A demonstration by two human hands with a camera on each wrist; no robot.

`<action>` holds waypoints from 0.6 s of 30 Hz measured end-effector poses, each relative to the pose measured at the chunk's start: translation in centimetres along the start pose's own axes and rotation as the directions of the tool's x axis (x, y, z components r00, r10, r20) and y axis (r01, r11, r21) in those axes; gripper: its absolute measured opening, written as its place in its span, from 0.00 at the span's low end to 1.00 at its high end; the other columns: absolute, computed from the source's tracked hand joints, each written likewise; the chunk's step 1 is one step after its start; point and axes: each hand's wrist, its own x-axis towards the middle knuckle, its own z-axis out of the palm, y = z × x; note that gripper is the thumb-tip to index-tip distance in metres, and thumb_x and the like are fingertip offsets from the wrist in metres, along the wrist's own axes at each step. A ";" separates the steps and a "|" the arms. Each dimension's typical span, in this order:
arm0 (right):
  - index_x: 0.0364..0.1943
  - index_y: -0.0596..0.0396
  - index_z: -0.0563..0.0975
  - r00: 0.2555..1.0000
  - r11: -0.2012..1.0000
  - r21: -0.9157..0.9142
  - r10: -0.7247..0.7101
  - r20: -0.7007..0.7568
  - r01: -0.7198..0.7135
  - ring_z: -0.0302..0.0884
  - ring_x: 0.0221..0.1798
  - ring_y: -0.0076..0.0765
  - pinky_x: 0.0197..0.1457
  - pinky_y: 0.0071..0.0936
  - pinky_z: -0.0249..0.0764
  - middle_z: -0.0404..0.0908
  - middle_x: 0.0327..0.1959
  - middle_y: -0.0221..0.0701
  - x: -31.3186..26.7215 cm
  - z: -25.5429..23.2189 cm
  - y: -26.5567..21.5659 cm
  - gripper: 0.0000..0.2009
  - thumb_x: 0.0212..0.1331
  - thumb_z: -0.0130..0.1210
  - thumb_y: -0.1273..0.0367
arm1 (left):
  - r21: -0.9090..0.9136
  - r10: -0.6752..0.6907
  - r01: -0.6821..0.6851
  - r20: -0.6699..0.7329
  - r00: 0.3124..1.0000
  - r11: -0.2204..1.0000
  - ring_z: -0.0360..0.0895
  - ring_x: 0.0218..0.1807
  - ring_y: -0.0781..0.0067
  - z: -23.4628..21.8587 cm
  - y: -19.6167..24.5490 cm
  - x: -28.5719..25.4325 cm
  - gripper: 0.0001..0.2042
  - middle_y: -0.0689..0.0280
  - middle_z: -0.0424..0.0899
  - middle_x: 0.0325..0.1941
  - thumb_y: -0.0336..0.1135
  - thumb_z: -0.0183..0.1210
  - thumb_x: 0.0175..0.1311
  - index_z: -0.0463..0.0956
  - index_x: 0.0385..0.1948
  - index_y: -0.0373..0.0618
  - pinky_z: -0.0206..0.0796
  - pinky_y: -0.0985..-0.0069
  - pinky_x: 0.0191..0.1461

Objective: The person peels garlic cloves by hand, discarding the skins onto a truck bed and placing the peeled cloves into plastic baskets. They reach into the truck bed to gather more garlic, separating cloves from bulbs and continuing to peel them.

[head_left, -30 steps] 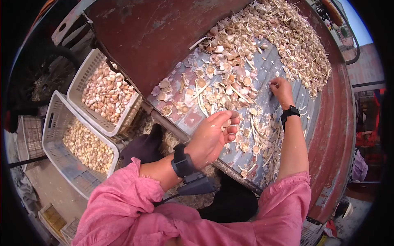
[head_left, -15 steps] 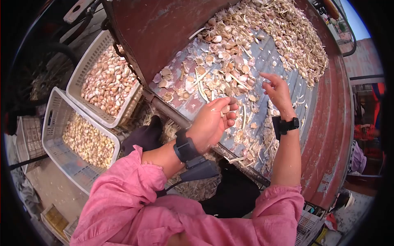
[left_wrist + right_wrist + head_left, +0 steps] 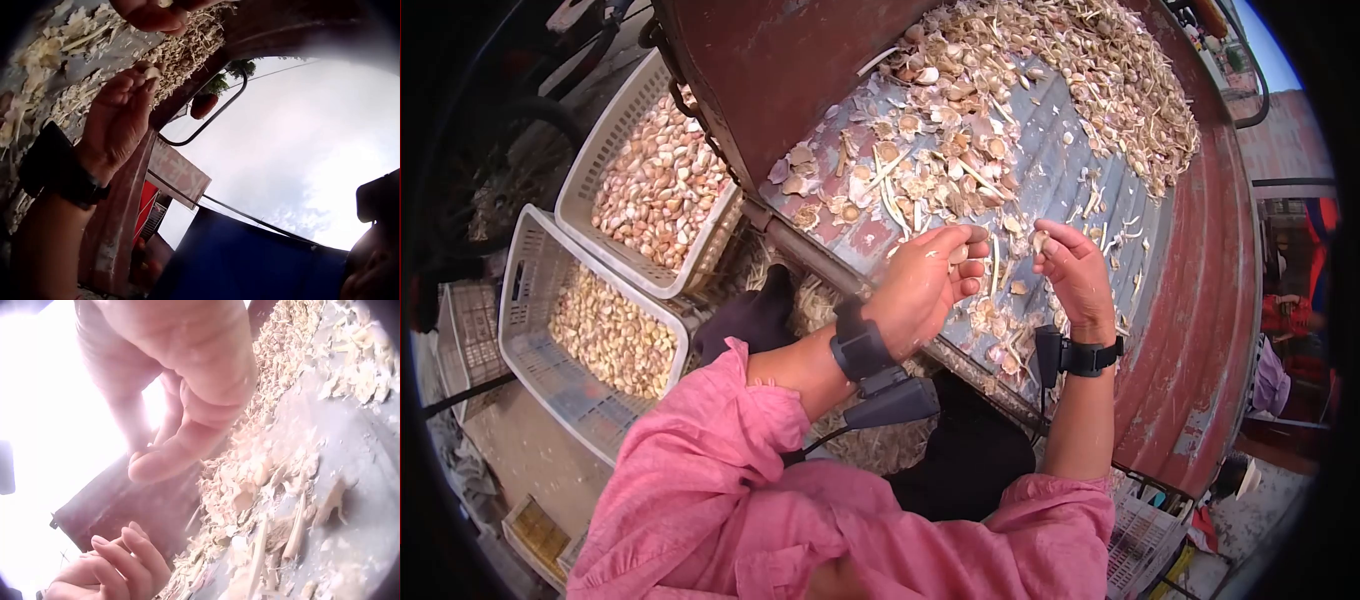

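My left hand [image 3: 925, 285], palm up with curled fingers, holds a pale garlic clove [image 3: 957, 257] under the thumb. To its right, my right hand [image 3: 1080, 275] pinches another garlic clove [image 3: 1040, 242] between thumb and fingertips. That clove shows pale at the fingertips in the left wrist view too. Both hands hover above the metal truck bed [image 3: 1040, 110], near its front edge. Beneath and beyond them lie loose garlic skins and stalks [image 3: 975, 165]. In the right wrist view the right thumb and finger meet, and the left hand [image 3: 119, 569] shows curled below.
A crate of pinkish garlic cloves [image 3: 568, 190] stands at the left, beside a crate of paler peeled-looking cloves [image 3: 518, 340]. A large heap of garlic skins and stalks [image 3: 1130, 90] fills the bed's far right. A red metal side panel [image 3: 770, 80] rises at the back left.
My right hand has come from farther over the bed back toward the left hand. Its index finger, extended half a second ago, now pinches a clove. The left hand keeps its grip.
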 end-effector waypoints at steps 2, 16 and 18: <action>0.39 0.64 0.71 0.992 0.991 0.095 -0.098 0.078 0.090 0.72 0.28 0.24 0.34 0.19 0.70 0.75 0.30 0.31 -1.4 1.0 -0.7 0.11 0.50 0.51 0.75 | 0.030 -0.011 0.012 -0.007 1.000 0.999 0.69 0.31 0.79 0.4 -0.1 -0.3 0.11 0.66 0.73 0.33 0.35 0.43 0.61 0.69 0.37 0.38 0.62 0.82 0.35; 0.33 0.64 0.70 0.931 0.942 -0.040 -0.323 0.172 0.334 0.73 0.33 0.25 0.37 0.19 0.71 0.73 0.33 0.33 -4.7 7.0 -4.0 0.09 0.46 0.55 0.79 | -0.015 -0.101 0.102 0.057 0.993 0.995 0.70 0.37 0.74 0.5 0.2 -0.4 0.13 0.62 0.73 0.35 0.37 0.42 0.61 0.68 0.38 0.37 0.65 0.78 0.40; 0.32 0.63 0.70 0.914 0.934 -0.022 -0.343 0.216 0.356 0.73 0.33 0.26 0.37 0.20 0.70 0.72 0.34 0.34 -4.9 7.1 -4.1 0.08 0.45 0.54 0.80 | -0.036 -0.093 0.095 0.042 0.995 0.995 0.70 0.36 0.74 0.4 0.3 -0.5 0.11 0.63 0.73 0.34 0.34 0.43 0.61 0.68 0.37 0.36 0.65 0.79 0.39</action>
